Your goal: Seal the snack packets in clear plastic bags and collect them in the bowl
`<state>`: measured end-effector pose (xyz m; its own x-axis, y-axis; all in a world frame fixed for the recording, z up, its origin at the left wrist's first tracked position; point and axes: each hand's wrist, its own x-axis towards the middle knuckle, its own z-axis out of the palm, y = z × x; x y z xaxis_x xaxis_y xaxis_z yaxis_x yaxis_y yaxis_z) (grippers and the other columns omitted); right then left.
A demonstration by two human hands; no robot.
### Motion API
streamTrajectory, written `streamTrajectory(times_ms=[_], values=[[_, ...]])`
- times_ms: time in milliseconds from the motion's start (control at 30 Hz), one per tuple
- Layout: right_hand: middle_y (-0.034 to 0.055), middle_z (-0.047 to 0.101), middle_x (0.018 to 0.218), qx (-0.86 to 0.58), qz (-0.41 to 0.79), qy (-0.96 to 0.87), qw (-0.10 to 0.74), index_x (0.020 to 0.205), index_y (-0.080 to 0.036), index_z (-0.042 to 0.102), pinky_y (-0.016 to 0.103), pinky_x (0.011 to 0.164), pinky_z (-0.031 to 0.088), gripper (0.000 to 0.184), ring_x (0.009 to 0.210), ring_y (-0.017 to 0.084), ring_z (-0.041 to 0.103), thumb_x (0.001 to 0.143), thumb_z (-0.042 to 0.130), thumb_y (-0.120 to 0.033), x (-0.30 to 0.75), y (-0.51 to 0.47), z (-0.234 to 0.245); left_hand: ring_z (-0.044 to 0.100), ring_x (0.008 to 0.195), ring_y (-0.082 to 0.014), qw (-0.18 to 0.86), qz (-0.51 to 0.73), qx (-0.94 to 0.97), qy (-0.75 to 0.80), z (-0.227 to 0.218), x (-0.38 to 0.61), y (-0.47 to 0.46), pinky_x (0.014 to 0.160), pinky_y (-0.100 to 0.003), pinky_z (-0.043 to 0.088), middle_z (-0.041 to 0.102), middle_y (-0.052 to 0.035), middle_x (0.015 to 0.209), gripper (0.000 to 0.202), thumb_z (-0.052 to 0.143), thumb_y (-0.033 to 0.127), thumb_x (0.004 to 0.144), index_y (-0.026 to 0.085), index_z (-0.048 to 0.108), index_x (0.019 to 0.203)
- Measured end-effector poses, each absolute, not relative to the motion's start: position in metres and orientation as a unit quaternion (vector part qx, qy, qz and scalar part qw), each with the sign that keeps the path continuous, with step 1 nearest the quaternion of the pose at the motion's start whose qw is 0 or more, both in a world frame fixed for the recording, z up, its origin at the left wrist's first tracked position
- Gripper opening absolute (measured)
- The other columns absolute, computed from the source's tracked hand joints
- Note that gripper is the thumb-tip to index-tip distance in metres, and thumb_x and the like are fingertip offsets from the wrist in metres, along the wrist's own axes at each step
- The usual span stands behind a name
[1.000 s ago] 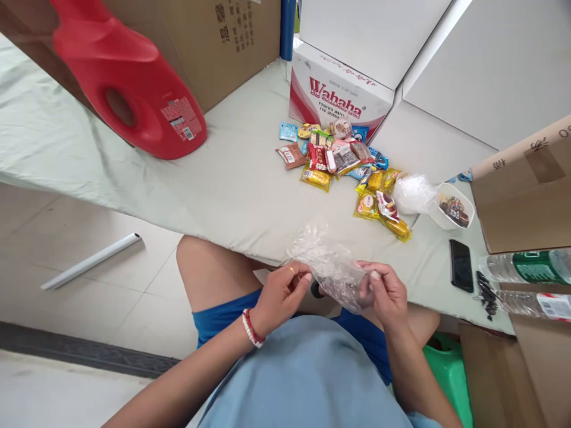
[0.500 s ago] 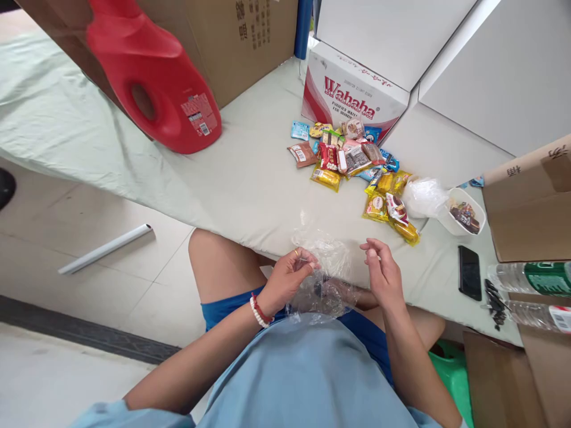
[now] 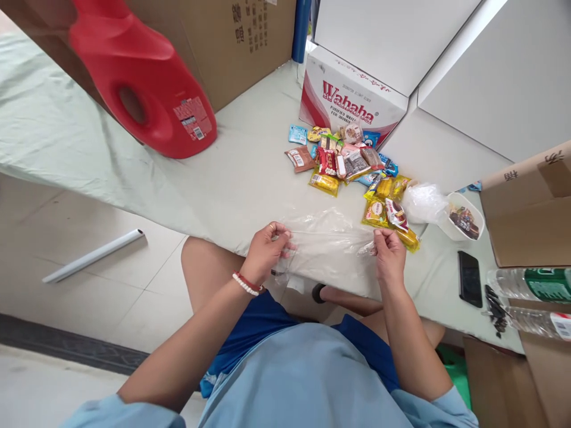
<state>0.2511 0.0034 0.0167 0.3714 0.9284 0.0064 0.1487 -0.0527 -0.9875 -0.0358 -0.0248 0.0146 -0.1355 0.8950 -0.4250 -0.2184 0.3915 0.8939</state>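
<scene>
A clear plastic bag is stretched sideways between my hands above the table's front edge. My left hand pinches its left end; a red and white bracelet is on that wrist. My right hand grips the opposite end between thumb and fingers. Just beyond my right hand lie yellow-wrapped snacks. Farther back, a heap of small packaged snacks rests against the white and red Wahaha carton.
A big red jug stands at the left by a cardboard box. To the right are a crumpled white plastic bag, a white bowl of snacks, a phone and plastic bottles. A white tube lies on the floor.
My hands have moved apart and slightly away from my body. My right hand, free before, now holds the clear bag's right end, and the bag is pulled wide between both hands.
</scene>
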Motion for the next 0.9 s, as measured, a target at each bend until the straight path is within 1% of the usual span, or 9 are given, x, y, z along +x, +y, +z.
streamTrajectory(times_ms=[100, 167, 267, 367, 433, 567, 633, 767, 900], values=[[-0.0040, 0.056, 0.071, -0.651, 0.360, -0.462, 0.482, 0.092, -0.022, 0.066, 0.027, 0.056, 0.039, 0.037, 0.059, 0.013, 0.045, 0.081, 0.076, -0.056, 0.268, 0.001, 0.013, 0.067, 0.075, -0.0197, 0.473, 0.452, 0.363, 0.663, 0.005, -0.037, -0.023, 0.063, -0.032, 0.052, 0.063, -0.0047, 0.097, 0.029, 0.072, 0.039, 0.077, 0.020, 0.058, 0.095], [-0.0012, 0.062, 0.074, -0.662, 0.405, -0.483, 0.406, 0.096, -0.022, 0.069, 0.028, 0.058, 0.044, 0.042, 0.063, 0.015, 0.052, 0.079, 0.077, -0.059, 0.276, 0.001, 0.013, 0.067, 0.096, -0.0266, 0.318, 0.464, 0.436, 0.702, 0.007, -0.039, -0.027, 0.083, -0.044, 0.055, 0.063, -0.0111, 0.113, 0.032, 0.073, 0.032, 0.077, 0.020, 0.061, 0.104], [0.0012, 0.068, 0.080, -0.679, 0.445, -0.461, 0.359, 0.106, -0.022, 0.068, 0.030, 0.059, 0.049, 0.053, 0.070, 0.019, 0.062, 0.072, 0.083, -0.059, 0.282, 0.005, 0.016, 0.056, 0.126, -0.0347, 0.139, 0.461, 0.561, 0.674, 0.018, -0.038, -0.034, 0.110, -0.056, 0.041, 0.063, -0.0152, 0.127, 0.024, 0.068, 0.021, 0.081, 0.021, 0.067, 0.105], [-0.0002, 0.070, 0.081, -0.683, 0.444, -0.443, 0.374, 0.114, -0.023, 0.063, 0.029, 0.056, 0.050, 0.060, 0.070, 0.019, 0.065, 0.065, 0.088, -0.050, 0.278, 0.010, 0.017, 0.057, 0.130, -0.0319, 0.177, 0.385, 0.729, 0.538, 0.027, -0.032, -0.029, 0.115, -0.055, 0.034, 0.073, -0.0102, 0.115, 0.019, 0.058, 0.015, 0.089, 0.026, 0.072, 0.095], [-0.0022, 0.069, 0.076, -0.672, 0.460, -0.458, 0.357, 0.113, -0.023, 0.062, 0.028, 0.056, 0.050, 0.061, 0.065, 0.017, 0.062, 0.061, 0.089, -0.042, 0.275, 0.010, 0.014, 0.057, 0.133, -0.0302, 0.214, 0.322, 0.793, 0.470, 0.024, -0.027, -0.016, 0.118, -0.053, 0.032, 0.075, -0.0106, 0.119, 0.024, 0.054, 0.017, 0.092, 0.027, 0.074, 0.100], [-0.0044, 0.066, 0.069, -0.669, 0.450, -0.497, 0.321, 0.104, -0.021, 0.065, 0.028, 0.057, 0.050, 0.050, 0.060, 0.014, 0.057, 0.062, 0.083, -0.041, 0.284, 0.008, 0.004, 0.044, 0.149, -0.0343, 0.192, 0.245, 0.792, 0.525, -0.002, -0.033, 0.018, 0.126, -0.060, 0.015, 0.058, -0.0178, 0.153, 0.038, 0.055, 0.030, 0.096, 0.021, 0.069, 0.130], [-0.0035, 0.065, 0.067, -0.681, 0.427, -0.520, 0.287, 0.099, -0.020, 0.068, 0.029, 0.057, 0.048, 0.043, 0.059, 0.015, 0.057, 0.065, 0.081, -0.044, 0.294, 0.013, 0.007, 0.039, 0.154, -0.0344, 0.184, 0.215, 0.793, 0.540, -0.016, -0.042, 0.029, 0.127, -0.064, 0.005, 0.047, -0.0175, 0.163, 0.048, 0.054, 0.037, 0.098, 0.021, 0.061, 0.143], [-0.0002, 0.066, 0.065, -0.692, 0.343, -0.584, 0.249, 0.087, -0.019, 0.072, 0.029, 0.056, 0.044, 0.033, 0.059, 0.016, 0.055, 0.075, 0.075, -0.050, 0.305, 0.055, 0.030, 0.031, 0.159, -0.0337, 0.167, 0.191, 0.813, 0.524, -0.028, -0.052, 0.033, 0.126, -0.066, -0.006, 0.036, -0.0166, 0.170, 0.058, 0.050, 0.044, 0.101, 0.023, 0.049, 0.155], [0.0049, 0.070, 0.077, -0.682, 0.272, -0.608, 0.302, 0.102, -0.017, 0.071, 0.031, 0.063, 0.049, 0.038, 0.067, 0.018, 0.060, 0.086, 0.068, -0.051, 0.288, 0.140, 0.049, 0.032, 0.158, -0.0342, 0.145, 0.172, 0.820, 0.527, -0.026, -0.050, 0.030, 0.126, -0.067, -0.007, 0.035, -0.0154, 0.170, 0.059, 0.048, 0.045, 0.103, 0.024, 0.047, 0.158]])
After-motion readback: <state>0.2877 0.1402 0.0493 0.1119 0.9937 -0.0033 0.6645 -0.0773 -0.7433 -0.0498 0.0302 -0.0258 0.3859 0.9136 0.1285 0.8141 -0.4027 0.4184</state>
